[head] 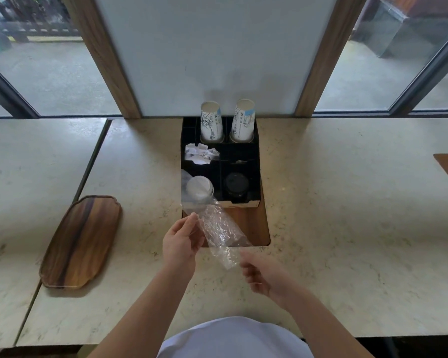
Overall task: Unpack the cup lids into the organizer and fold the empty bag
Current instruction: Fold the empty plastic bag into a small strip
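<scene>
Above the counter (pixel 321 202), the clear bag (pixel 217 228) slants from the organizer (pixel 254 156)'s near-left compartment, where white lids (pixel 199 188) sit, down toward the person. Left hand (pixel 181 241) pinches its edge; right hand (pixel 259 275), blurred, hangs loosely curled, holding nothing.

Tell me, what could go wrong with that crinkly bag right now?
The clear lids sit in the front left slot with the plastic bag still around them, so pulling could tip them out. Only the left hand pinches the bag; the right hand looks blurred below its end, so the slippery bag might slide free.
</scene>
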